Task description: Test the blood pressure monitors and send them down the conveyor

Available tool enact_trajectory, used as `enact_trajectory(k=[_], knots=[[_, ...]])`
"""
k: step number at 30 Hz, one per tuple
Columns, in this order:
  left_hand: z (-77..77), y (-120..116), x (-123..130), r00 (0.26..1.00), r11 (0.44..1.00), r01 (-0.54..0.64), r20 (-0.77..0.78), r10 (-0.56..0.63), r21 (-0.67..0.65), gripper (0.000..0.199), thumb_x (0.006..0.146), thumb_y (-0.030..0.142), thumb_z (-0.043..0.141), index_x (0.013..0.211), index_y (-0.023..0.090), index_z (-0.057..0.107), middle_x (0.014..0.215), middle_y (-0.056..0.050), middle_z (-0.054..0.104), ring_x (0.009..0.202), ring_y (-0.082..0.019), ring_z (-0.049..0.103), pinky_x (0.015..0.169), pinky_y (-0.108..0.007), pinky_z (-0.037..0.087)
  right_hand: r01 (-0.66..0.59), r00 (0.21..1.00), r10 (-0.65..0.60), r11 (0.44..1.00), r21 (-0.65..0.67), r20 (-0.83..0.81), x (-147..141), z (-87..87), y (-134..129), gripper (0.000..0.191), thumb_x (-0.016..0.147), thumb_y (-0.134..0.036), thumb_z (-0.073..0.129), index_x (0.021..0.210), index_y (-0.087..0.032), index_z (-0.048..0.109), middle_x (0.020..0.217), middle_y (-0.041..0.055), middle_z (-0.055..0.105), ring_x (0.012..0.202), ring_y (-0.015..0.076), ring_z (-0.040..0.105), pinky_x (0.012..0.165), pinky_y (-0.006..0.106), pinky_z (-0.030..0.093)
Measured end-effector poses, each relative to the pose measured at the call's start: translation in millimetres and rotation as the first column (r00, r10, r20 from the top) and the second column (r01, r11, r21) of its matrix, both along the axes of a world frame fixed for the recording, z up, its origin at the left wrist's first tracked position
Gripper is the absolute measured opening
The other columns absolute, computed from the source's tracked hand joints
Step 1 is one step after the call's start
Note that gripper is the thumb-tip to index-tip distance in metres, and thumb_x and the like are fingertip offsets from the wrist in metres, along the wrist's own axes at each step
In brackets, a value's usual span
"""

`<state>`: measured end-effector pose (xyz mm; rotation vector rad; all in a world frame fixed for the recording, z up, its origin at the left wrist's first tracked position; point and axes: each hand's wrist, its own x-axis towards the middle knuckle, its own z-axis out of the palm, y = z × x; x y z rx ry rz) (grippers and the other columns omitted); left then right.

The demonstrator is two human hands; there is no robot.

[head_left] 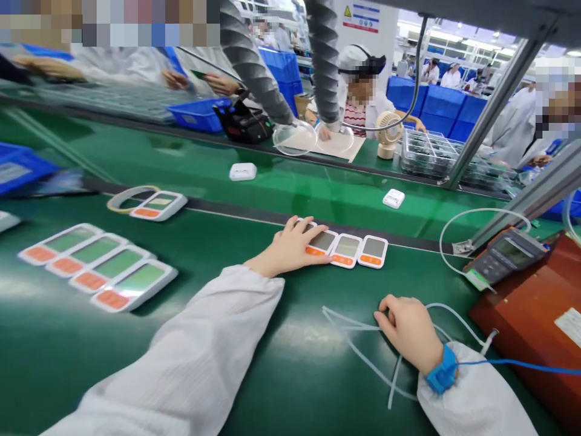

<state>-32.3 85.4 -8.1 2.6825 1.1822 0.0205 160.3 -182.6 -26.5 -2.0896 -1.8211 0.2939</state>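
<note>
My left hand (290, 247) lies with spread fingers over the left end of a short row of white handheld meters with screens and orange button strips. Its thumb and index finger rest on one partly covered meter (323, 241). To its right are another meter (345, 249) and the end meter (373, 251). My right hand (411, 333), wearing a blue wrist strap (442, 370), sits low over the table with curled fingers. A thin pale tube (370, 361) loops around and beneath it; whether the fingers hold anything is hidden.
Several similar meters (129, 284) stand at left, near a tape roll (131, 198) and another meter (158, 206). At right are a handheld instrument (511, 254) and brown box (521, 315). White units (242, 172) sit on the green belt (290, 188); a co-worker (363, 109) sits beyond.
</note>
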Motion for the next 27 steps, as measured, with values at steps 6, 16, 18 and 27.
enact_trajectory(k=[6,16,18,27], knots=[[2.4,5.7,-5.6,0.996,0.997,0.077,-0.046,-0.076,0.015,0.077,0.066,0.06,0.064,0.135,0.03,0.052,0.158,-0.011,0.034,0.144,-0.046,0.021,0.098,-0.069,0.042,0.032,0.999,-0.032,0.999,-0.001,-0.013,-4.4,0.7,2.0,0.013,0.087,-0.015,0.073,0.083,-0.02,0.061,0.065,-0.0049,0.06,0.068,0.016,0.059,0.068,0.029,0.03],[-3.2,38.3,16.7,0.968,0.955,-0.229,0.145,0.203,0.191,0.073,0.065,0.052,0.066,0.133,0.028,0.053,0.157,-0.011,0.037,0.142,-0.047,0.025,0.101,-0.067,0.039,0.032,0.999,-0.033,0.999,-0.014,-0.024,-6.7,-0.7,5.3,0.012,0.088,-0.015,0.07,0.083,-0.022,0.061,0.071,-0.0034,0.065,0.07,0.0175,0.062,0.068,0.03,0.03],[1.4,61.3,32.2,0.961,0.949,-0.245,0.179,0.211,0.197,0.074,0.066,0.053,0.067,0.134,0.027,0.052,0.156,-0.011,0.039,0.141,-0.048,0.026,0.101,-0.067,0.038,0.036,0.999,-0.037,0.999,-0.012,-0.032,-6.3,-2.7,6.1,0.012,0.088,-0.014,0.069,0.082,-0.022,0.061,0.07,-0.0038,0.064,0.069,0.0168,0.061,0.067,0.03,0.03],[-13.6,145.4,98.9,0.933,0.945,-0.298,0.248,0.259,0.133,0.071,0.073,0.055,0.065,0.135,0.024,0.052,0.159,-0.015,0.032,0.142,-0.049,0.023,0.104,-0.072,0.028,0.063,0.994,-0.061,0.998,0.012,-0.089,-5.0,-5.0,8.8,0.011,0.088,-0.015,0.066,0.082,-0.021,0.061,0.069,-0.0048,0.062,0.067,0.0149,0.06,0.065,0.029,0.028]])
